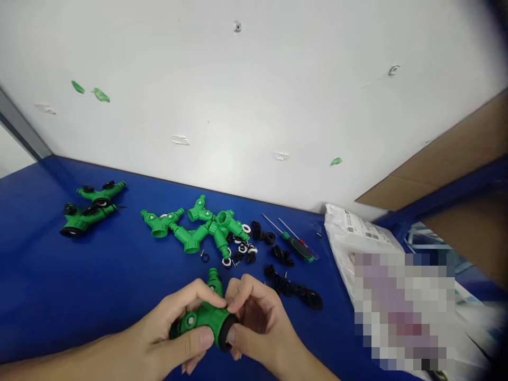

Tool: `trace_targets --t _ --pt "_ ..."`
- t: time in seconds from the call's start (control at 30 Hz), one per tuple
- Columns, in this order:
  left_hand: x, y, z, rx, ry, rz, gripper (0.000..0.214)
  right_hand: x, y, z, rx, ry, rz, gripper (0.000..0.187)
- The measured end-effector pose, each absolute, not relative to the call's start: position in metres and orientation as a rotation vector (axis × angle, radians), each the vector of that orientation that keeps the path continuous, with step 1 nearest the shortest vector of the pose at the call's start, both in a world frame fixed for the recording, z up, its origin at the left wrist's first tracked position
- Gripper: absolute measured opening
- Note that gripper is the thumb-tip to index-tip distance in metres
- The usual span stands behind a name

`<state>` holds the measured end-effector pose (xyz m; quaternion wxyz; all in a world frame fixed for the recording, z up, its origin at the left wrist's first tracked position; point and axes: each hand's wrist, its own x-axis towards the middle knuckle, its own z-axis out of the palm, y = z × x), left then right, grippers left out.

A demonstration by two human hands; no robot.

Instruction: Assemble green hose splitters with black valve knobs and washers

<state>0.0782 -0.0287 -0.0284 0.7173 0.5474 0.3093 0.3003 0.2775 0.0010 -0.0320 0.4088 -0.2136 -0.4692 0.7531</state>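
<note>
My left hand (pixel 174 333) is wrapped round a green Y-shaped hose splitter (pixel 206 312), held low over the blue table (pixel 59 296). Pinching the black ring (pixel 225 333) at the splitter's wide end, my right hand (pixel 260 323) has thumb and fingertips closed on its rim. One green outlet sticks up behind my fingers.
Two assembled splitters with black knobs (pixel 89 209) lie at far left. Several bare green splitters (pixel 194 227) lie mid-table, with loose black and white rings (pixel 242 248), black knobs (pixel 291 288) and two screwdrivers (pixel 296 243). A white plastic bag (pixel 365 233) and cardboard box (pixel 456 153) stand right.
</note>
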Motion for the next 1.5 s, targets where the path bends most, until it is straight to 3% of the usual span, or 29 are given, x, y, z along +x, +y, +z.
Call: trace_targets --t 0.57,0.93,1.13,1.23,1.37,1.5 --pt "0.080 -0.027 -0.022 1.155 0.659 0.618 0.040 0.284 0.000 -0.032 -0.520 -1.250 1.902 0.033" --pt "0.079 -0.028 -0.023 1.190 0.662 0.634 0.035 0.282 -0.004 -0.031 -0.528 -1.354 1.766 0.013" --pt "0.077 -0.031 -0.026 1.272 0.721 0.629 0.033 0.282 -0.003 -0.030 -0.571 -1.391 1.759 0.017" --pt "0.077 -0.031 -0.024 1.238 0.791 0.634 0.044 0.293 0.004 -0.019 -0.597 -1.507 1.793 0.012" --pt "0.074 -0.030 -0.022 1.163 0.818 0.673 0.080 0.302 0.020 -0.009 -0.787 -1.750 1.422 0.019" --pt "0.073 -0.027 -0.021 1.206 0.758 0.656 0.082 0.289 0.043 -0.011 -0.975 -2.207 0.654 0.014"
